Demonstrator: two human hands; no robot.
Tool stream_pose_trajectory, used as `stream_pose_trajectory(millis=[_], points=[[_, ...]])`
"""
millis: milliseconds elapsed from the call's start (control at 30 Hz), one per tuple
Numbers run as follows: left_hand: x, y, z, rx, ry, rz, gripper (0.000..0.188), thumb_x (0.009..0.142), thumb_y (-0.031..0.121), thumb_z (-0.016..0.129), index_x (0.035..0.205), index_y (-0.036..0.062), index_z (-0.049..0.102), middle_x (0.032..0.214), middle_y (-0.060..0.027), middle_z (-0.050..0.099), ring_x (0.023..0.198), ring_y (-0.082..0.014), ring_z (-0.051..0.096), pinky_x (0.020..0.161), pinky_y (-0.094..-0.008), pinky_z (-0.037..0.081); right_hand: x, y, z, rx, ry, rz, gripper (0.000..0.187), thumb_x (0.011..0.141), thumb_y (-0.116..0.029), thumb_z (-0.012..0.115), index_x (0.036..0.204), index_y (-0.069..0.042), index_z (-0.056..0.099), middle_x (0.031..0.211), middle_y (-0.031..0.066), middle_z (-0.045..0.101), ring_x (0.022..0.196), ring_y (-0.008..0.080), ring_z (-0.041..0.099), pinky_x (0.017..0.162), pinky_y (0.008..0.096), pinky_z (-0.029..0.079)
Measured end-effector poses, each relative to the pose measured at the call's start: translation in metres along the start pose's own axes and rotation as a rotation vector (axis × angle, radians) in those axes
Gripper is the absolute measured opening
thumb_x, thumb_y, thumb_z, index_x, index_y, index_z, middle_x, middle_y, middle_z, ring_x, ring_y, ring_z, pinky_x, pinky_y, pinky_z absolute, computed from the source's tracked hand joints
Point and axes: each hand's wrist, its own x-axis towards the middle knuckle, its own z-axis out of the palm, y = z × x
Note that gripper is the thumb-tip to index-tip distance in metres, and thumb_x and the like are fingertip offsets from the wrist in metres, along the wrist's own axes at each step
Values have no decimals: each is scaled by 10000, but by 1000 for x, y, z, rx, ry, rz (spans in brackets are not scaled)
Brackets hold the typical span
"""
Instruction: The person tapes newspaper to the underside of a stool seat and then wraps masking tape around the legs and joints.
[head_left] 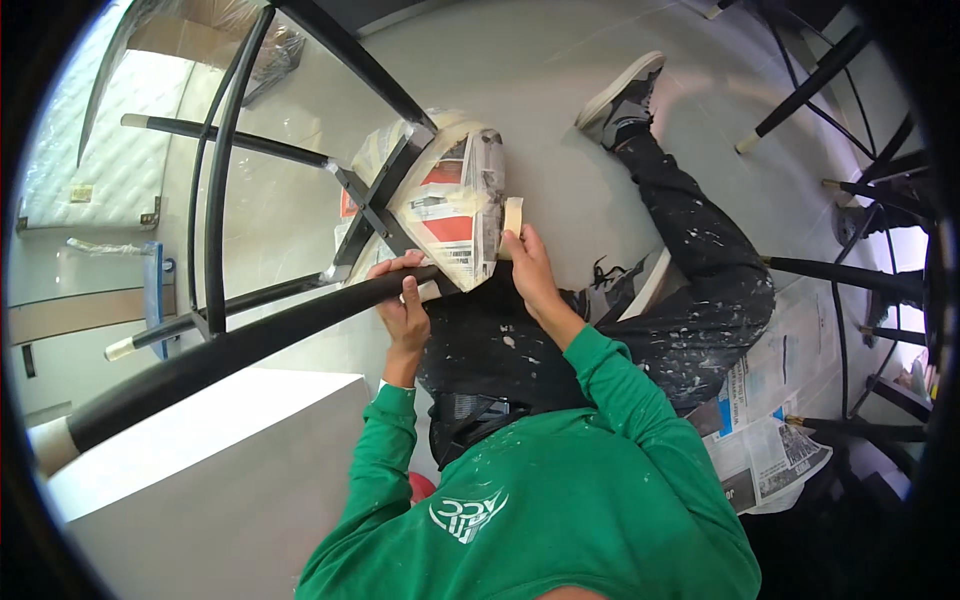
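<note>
A chair with black legs lies tipped over before me, its seat (445, 215) wrapped in newspaper and strips of masking tape. Black crossbars (375, 205) meet under the seat. My left hand (400, 310) is closed around the near leg (250, 335), close to the seat, with the thumb on its near side. A pale strip of tape shows beside that thumb. My right hand (535, 270) pinches a roll of masking tape (513, 216) at the right edge of the wrapped seat. Pale tips cap the chair's legs.
A white box-like surface (220, 430) stands at lower left, under the long leg. My outstretched legs (690, 230) lie to the right on the grey floor. Newspaper sheets (770, 460) spread at lower right, near more black-legged furniture (840, 270). A plastic-wrapped carton (190, 35) sits upper left.
</note>
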Motion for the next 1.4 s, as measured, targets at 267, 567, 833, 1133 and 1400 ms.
stream_pose_trajectory(millis=[267, 567, 833, 1133, 1400], points=[[1, 9, -19, 67, -21, -110, 383, 1028, 76, 600, 1357, 16, 413, 1213, -175, 671, 1179, -262, 632, 1106, -422, 438, 8, -1, 6, 36, -17, -75, 298, 1074, -290, 541, 1138, 0, 569, 1013, 70, 615, 942, 132, 534, 855, 332, 453], [16, 29, -14, 131, 3, -257, 167, 958, 68, 723, 1103, 20, 655, 1108, -92, 687, 1055, -180, 649, 968, -320, 494, 4, 2, 0, -50, 2, -8, 291, 1072, -265, 545, 1167, 7, 582, 1056, 95, 653, 964, 167, 581, 889, 349, 473], [13, 48, 5, 222, -36, -273, 170, 943, 72, 745, 1091, 22, 677, 1118, -91, 683, 1061, -188, 652, 962, -318, 503, -4, 13, -1, 39, -36, 147, 279, 1081, -247, 539, 1239, -21, 584, 1159, 32, 625, 1109, 111, 526, 1001, 300, 408], [12, 52, 6, 228, -69, -313, 222, 952, 115, 748, 1129, 11, 665, 1136, -101, 681, 1071, -202, 647, 973, -323, 497, -1, 27, -7, 53, -84, 168, 303, 1083, -241, 540, 1271, -7, 578, 1170, 30, 624, 1091, 108, 523, 985, 292, 411], [26, 80, -14, 350, -242, -354, 302, 971, 128, 717, 1239, 7, 652, 1200, -95, 648, 1099, -195, 609, 987, -327, 466, -53, -36, -22, -119, -89, -127, 242, 1088, -234, 501, 1123, -3, 564, 1061, 100, 680, 878, 165, 557, 837, 377, 481]])
